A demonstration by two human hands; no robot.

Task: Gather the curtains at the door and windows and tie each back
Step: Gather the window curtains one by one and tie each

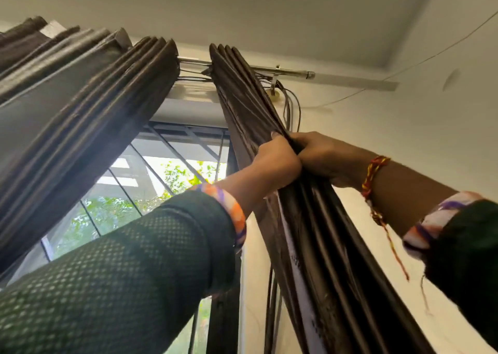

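Both hands clasp the gathered right-hand panel of dark brown pleated fabric curtain [304, 208], which hangs from the silver metal curtain rod [285, 71] at the window's right edge: the left hand [277, 159] wraps its curled fingers round the near side of the bundle, and the right hand [323, 157] grips the far side, the two meeting knuckle to knuckle.

Risks, as judged from this view: a downward tug on the bundle could strain the rod's wall bracket [273, 88]; loose outer pleats below the grip may slip free and fan out; the dark cables [289, 108] running down just behind the curtain could be caught up in the gather.

Not resolved: no tie-back cord or hook is in view. The curtain's lower part is cut off by the frame, and the second dark brown panel [89, 127] at left is blurred. The fingertips of both hands are hidden in the folds. A red-and-yellow thread wristband [373, 181] circles the right wrist.
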